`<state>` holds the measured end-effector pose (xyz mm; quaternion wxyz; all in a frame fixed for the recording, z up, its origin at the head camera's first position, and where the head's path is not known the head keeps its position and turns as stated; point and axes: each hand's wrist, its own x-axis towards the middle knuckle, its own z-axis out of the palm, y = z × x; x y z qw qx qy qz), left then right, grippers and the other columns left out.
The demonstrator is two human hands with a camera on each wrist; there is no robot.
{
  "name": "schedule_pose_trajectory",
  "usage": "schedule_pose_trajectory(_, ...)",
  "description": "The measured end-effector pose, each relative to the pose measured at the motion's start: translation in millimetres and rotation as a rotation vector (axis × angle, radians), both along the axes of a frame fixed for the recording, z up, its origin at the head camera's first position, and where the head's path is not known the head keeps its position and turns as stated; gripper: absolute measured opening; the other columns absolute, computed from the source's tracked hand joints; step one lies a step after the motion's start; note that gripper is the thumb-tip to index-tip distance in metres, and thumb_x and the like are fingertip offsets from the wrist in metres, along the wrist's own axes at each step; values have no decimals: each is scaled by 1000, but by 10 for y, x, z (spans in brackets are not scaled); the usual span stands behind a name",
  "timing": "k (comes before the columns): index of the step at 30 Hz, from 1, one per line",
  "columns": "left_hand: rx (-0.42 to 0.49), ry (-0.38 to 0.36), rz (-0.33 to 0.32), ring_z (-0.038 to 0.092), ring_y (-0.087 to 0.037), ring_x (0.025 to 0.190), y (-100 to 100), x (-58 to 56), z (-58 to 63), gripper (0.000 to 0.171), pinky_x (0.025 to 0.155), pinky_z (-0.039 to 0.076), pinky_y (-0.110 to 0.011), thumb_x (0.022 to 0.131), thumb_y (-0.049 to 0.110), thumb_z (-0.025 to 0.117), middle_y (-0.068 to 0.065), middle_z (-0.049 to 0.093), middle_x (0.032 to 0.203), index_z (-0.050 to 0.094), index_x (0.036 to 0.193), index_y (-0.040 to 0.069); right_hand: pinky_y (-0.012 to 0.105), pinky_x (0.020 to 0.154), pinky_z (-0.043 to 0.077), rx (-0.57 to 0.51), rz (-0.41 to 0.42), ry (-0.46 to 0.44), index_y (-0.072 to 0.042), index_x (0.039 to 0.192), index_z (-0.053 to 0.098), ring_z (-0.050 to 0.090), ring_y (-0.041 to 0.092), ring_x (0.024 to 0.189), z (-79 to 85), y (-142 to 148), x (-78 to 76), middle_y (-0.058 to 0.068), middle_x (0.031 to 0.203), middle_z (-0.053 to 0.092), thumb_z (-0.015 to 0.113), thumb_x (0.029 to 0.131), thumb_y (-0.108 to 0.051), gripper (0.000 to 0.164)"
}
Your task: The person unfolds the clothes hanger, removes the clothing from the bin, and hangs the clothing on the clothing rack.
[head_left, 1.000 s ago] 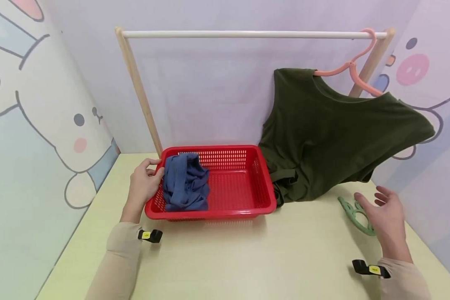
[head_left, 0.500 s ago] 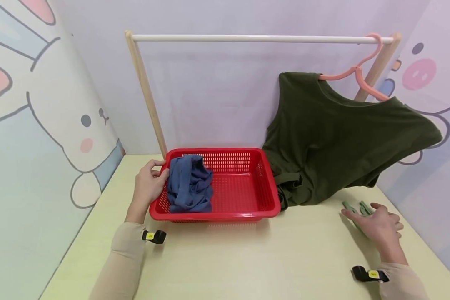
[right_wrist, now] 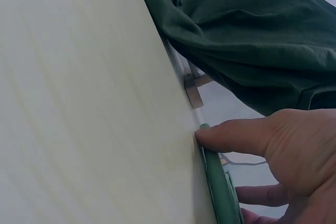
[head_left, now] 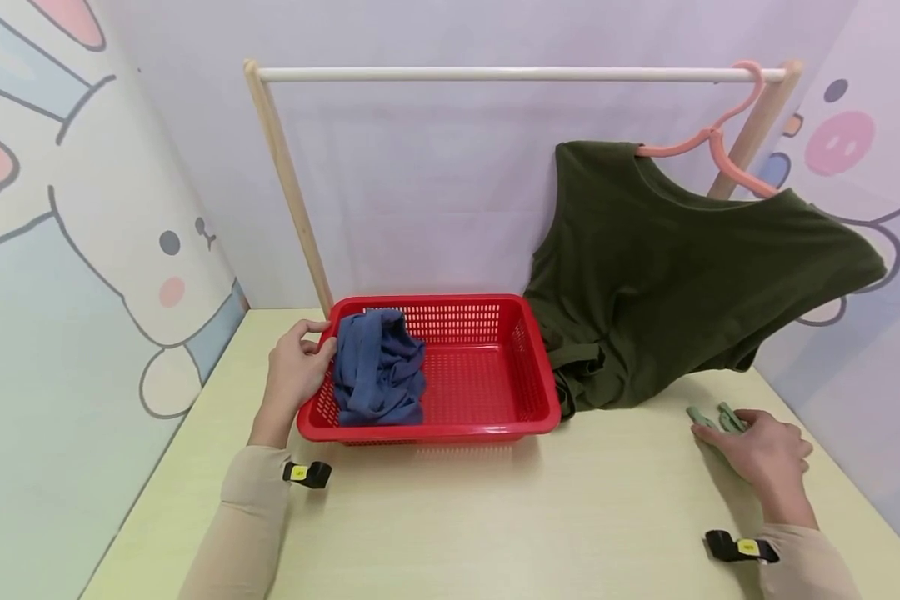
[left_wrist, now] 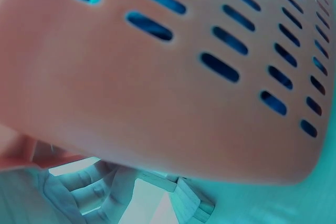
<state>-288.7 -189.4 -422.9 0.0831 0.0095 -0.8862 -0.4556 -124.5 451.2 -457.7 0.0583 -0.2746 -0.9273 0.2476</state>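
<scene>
My left hand (head_left: 294, 367) holds the left side of a red plastic basket (head_left: 435, 432), thumb and index finger at its rim. Inside, at the left, lies a crumpled blue garment (head_left: 375, 367). In the left wrist view the perforated basket wall (left_wrist: 131, 98) hides part of that hand. On the right of the table, my right hand (head_left: 768, 454) pinches a green folding clothes hanger (head_left: 731, 418), which it mostly covers in the head view. The right wrist view has the thumb on one side of the green hanger (right_wrist: 220, 192) and fingers on the other.
A wooden rack with a white rail (head_left: 495, 75) stands behind the basket. From its right end a dark green sleeveless top (head_left: 660, 250) hangs on a pink hanger (head_left: 735, 171), its lower part bunched on the table (head_left: 495, 517). Printed walls flank both sides.
My right hand has come down and left over the green hanger, and its thumb and fingers have closed on it. The left hand stays at the basket; the head view has shifted slightly.
</scene>
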Motion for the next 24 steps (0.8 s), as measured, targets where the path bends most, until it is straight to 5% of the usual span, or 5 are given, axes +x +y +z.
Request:
schedule_pose_trajectory(9, -11, 6, -3, 73, -34, 99, -18, -18, -19, 43, 92, 66, -45, 113, 27, 65, -25, 75, 122, 63, 152, 11, 51, 81, 47, -10, 97, 68, 16, 145, 53, 62, 52, 113, 59, -112, -20, 41, 137, 61, 82, 97, -53, 89)
schedule_pose_trajectory(16, -16, 18, -5, 73, -34, 96, -37, -14, -3, 42, 88, 65, -40, 113, 28, 66, -24, 75, 119, 63, 151, 12, 55, 86, 52, -4, 175, 105, 15, 146, 55, 63, 54, 116, 118, -326, -37, 40, 139, 63, 85, 96, -51, 88)
schedule_pose_trajectory(24, 1, 11, -1, 71, -31, 93, -12, 4, -9, 42, 82, 61, -31, 113, 27, 66, -24, 76, 116, 63, 151, 11, 36, 72, 47, 45, 204, 268, 6, 148, 60, 69, 47, 111, 452, -587, -57, 32, 138, 68, 88, 94, -47, 81)
